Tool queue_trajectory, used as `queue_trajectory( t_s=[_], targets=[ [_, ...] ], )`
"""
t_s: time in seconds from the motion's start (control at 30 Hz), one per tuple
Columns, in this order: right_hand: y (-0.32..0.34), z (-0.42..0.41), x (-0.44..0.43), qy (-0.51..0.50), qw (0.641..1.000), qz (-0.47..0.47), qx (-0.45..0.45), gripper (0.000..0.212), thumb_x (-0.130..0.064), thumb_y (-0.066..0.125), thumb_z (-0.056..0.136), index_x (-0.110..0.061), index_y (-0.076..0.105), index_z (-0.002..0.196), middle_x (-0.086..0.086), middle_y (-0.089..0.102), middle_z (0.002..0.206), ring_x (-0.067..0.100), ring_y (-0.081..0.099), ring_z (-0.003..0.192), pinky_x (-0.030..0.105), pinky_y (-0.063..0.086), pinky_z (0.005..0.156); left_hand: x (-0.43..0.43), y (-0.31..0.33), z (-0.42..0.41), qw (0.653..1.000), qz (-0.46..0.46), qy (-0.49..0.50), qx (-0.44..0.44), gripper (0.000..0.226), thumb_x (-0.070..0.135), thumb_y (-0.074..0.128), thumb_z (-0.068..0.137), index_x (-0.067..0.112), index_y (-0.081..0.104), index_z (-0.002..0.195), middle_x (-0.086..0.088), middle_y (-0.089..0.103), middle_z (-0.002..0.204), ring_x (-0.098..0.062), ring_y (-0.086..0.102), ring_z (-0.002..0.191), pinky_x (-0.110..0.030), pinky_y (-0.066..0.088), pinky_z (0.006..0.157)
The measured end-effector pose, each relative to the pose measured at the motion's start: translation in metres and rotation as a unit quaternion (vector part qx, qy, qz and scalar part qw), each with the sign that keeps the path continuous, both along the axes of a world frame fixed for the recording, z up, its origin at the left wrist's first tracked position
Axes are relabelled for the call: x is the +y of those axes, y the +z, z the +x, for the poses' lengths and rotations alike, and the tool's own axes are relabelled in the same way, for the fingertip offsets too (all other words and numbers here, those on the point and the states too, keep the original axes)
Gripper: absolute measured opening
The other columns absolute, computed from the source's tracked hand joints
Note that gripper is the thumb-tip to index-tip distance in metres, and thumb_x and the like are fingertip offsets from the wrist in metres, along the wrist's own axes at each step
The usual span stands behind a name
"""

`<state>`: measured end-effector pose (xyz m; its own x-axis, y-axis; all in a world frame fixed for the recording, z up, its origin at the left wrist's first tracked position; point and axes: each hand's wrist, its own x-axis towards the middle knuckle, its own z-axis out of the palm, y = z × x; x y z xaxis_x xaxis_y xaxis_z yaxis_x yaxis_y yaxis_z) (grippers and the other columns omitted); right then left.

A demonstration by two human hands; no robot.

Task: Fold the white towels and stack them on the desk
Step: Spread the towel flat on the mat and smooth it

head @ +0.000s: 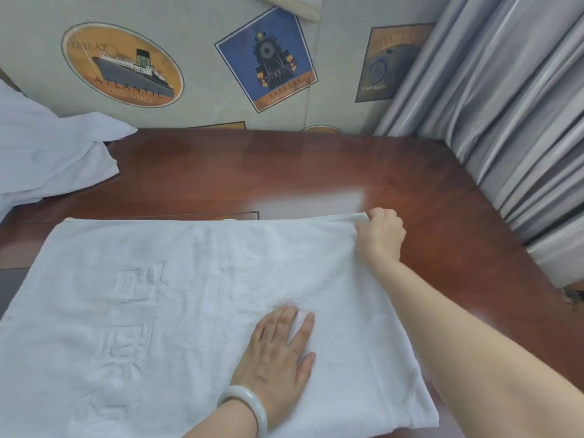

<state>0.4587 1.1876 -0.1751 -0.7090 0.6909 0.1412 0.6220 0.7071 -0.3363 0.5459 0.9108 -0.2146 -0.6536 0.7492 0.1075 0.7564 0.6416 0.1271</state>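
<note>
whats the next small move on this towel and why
Probably lift the far right corner that the right hand pinches and carry it leftward over the towel to start a fold: the towel lies spread flat on the desk, and the left hand presses flat on it, anchoring it.

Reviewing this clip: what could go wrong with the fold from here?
The right hand pinches only the far right corner of the towel, so a fold could come out skewed. The left hand lies flat on the cloth near it; pulling against it may bunch the towel.
</note>
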Motion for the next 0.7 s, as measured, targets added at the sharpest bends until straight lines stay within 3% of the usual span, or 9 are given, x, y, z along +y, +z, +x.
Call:
queue_trajectory(
  t_s=[0.07,0.13,0.2,0.27,0.4,0.53,0.6,0.7],
  targets=[
    [-0.010,0.016,-0.022,0.179,0.979,0.101,0.010,0.046,-0.033,0.046,0.095,-0.012,0.054,0.134,0.012,0.051,0.142,0.032,0.044,0.130,0.042,0.026,0.106,0.001,0.001,0.000,1.000,-0.004,0.002,-0.003,0.056,0.048,0.041,0.090,0.021,0.055,0.138,-0.008,0.055,0.134,-0.024,0.042,0.128,-0.039,0.026,0.107],
    [-0.025,0.032,-0.022,0.245,0.960,0.093,-0.096,0.063,-0.050,0.021,0.096,-0.022,0.034,0.151,0.003,0.027,0.160,0.021,0.020,0.149,0.045,0.009,0.119,0.002,0.001,0.000,1.000,-0.012,0.004,-0.008,0.056,0.047,0.041,0.090,0.021,0.055,0.138,-0.009,0.056,0.133,-0.025,0.043,0.127,-0.040,0.027,0.106],
    [-0.029,0.028,-0.002,0.190,0.970,0.006,-0.154,0.066,-0.057,0.015,0.098,-0.026,0.015,0.156,-0.004,0.007,0.165,0.015,-0.001,0.152,0.051,-0.001,0.121,0.002,0.001,0.000,1.000,-0.022,0.007,-0.011,0.057,0.047,0.040,0.091,0.022,0.052,0.141,-0.008,0.055,0.136,-0.025,0.045,0.128,-0.040,0.026,0.107],
    [-0.019,0.016,0.010,0.147,0.971,-0.057,-0.182,0.065,-0.056,0.022,0.100,-0.026,0.009,0.157,-0.006,-0.001,0.165,0.017,-0.008,0.151,0.056,-0.005,0.119,0.002,0.003,0.001,0.999,-0.030,0.008,-0.013,0.057,0.048,0.039,0.092,0.023,0.050,0.142,-0.007,0.054,0.137,-0.023,0.047,0.129,-0.039,0.024,0.108],
    [0.003,0.041,-0.022,0.154,0.978,0.054,-0.132,0.068,-0.053,0.017,0.101,-0.013,0.015,0.156,0.004,0.008,0.165,0.022,-0.002,0.152,0.053,-0.004,0.120,0.001,0.004,-0.001,0.999,-0.033,0.012,-0.018,0.057,0.047,0.038,0.092,0.023,0.050,0.142,-0.006,0.055,0.137,-0.023,0.049,0.128,-0.038,0.024,0.108],
    [-0.024,0.150,-0.059,0.193,0.971,0.038,-0.133,0.075,-0.058,0.007,0.095,-0.015,0.013,0.157,0.000,0.008,0.164,0.012,-0.002,0.151,0.045,-0.002,0.122,0.003,0.003,-0.002,0.999,-0.033,0.013,-0.019,0.059,0.047,0.038,0.091,0.022,0.050,0.142,-0.007,0.056,0.136,-0.024,0.051,0.127,-0.038,0.025,0.108],
    [-0.037,0.178,-0.040,0.134,0.981,0.021,-0.142,0.075,-0.058,0.006,0.095,-0.017,0.011,0.157,-0.001,0.011,0.165,0.013,0.003,0.151,0.046,0.003,0.122,0.003,0.004,-0.001,0.999,-0.037,0.016,-0.022,0.059,0.047,0.038,0.090,0.021,0.051,0.141,-0.007,0.057,0.135,-0.024,0.054,0.125,-0.037,0.027,0.108],
    [-0.028,0.180,-0.037,0.010,0.992,0.034,-0.119,0.079,-0.056,0.006,0.096,-0.004,0.019,0.155,0.011,0.020,0.162,0.025,0.011,0.151,0.051,0.006,0.122,0.003,0.006,-0.001,0.998,-0.042,0.020,-0.033,0.059,0.047,0.037,0.090,0.021,0.050,0.142,-0.006,0.057,0.135,-0.024,0.053,0.126,-0.038,0.028,0.109]
  ],
)
